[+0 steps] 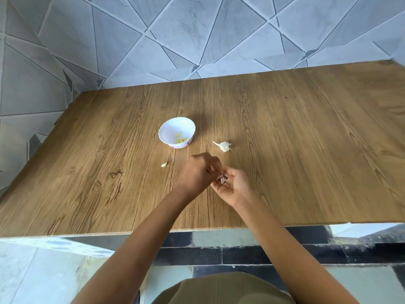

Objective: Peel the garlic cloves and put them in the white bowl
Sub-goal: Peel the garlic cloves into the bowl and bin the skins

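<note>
A small white bowl (177, 133) stands on the wooden table (285, 150) and holds a few peeled yellowish cloves (181, 138). To its right lies a partly broken garlic bulb (224, 146). One loose clove (164, 164) lies on the table, left of my hands. Just in front of the bowl, my left hand (198, 174) and my right hand (235, 184) meet over the table and together pinch a garlic clove (222, 179) with papery skin sticking out between the fingers.
The table's near edge (197, 231) runs just below my forearms. A grey tiled wall (175, 40) rises behind the table and along its left side. Bare wood stretches to the right of the bulb.
</note>
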